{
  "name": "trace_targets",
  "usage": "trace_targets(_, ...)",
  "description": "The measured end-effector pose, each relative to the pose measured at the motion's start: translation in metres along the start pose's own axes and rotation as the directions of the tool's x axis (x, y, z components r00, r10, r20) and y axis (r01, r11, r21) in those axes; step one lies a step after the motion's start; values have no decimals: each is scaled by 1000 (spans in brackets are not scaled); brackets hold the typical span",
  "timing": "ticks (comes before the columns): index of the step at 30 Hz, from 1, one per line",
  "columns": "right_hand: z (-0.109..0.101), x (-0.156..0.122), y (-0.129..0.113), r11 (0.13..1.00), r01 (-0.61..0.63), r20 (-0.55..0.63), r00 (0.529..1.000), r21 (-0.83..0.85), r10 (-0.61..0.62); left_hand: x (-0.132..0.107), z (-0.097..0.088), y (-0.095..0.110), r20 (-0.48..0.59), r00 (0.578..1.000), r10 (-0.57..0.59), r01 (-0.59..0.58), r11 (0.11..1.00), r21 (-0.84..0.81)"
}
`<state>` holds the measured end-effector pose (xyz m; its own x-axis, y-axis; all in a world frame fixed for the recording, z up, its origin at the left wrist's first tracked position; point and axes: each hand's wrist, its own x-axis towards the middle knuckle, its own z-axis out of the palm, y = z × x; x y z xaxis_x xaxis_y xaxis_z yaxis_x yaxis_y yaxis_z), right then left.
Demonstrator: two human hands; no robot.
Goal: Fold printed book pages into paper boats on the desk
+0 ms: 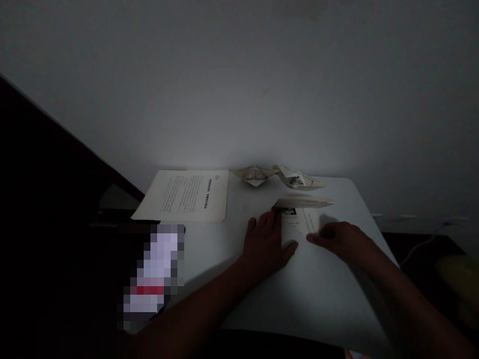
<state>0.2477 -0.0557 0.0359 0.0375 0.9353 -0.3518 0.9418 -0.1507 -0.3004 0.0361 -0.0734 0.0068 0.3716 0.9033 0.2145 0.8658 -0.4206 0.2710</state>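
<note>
A partly folded sheet of printed paper (295,223) lies on the white table, its upper flap standing up along the far side. My left hand (264,244) rests flat with its fingers apart, the fingertips at the paper's left edge and the thumb pointing toward its near corner. At the paper's lower right, my right hand (339,240) has thumb and fingers closed in a pinch on the edge. Just beyond stand two folded paper boats, one plainer boat (255,174) and one with a dark printed picture (299,178).
A stack of printed sheets (187,194) lies at the table's far left. Nearer, a pixelated, lit object (155,269) sits along the left edge. The white table (284,304) meets a grey wall (239,99) at the back. A thin cable (421,247) runs off to the right.
</note>
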Motion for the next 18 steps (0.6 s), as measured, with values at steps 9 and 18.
trace_targets(9,-2,29,9,815,147,-139,987,561,-83,1,-4,-2,-2,1000,14,-14,999,-51)
trace_targets(18,8,24,-3,747,451,-490,850,489,-193,9,1,-22,-237,962,-138,42,928,-370)
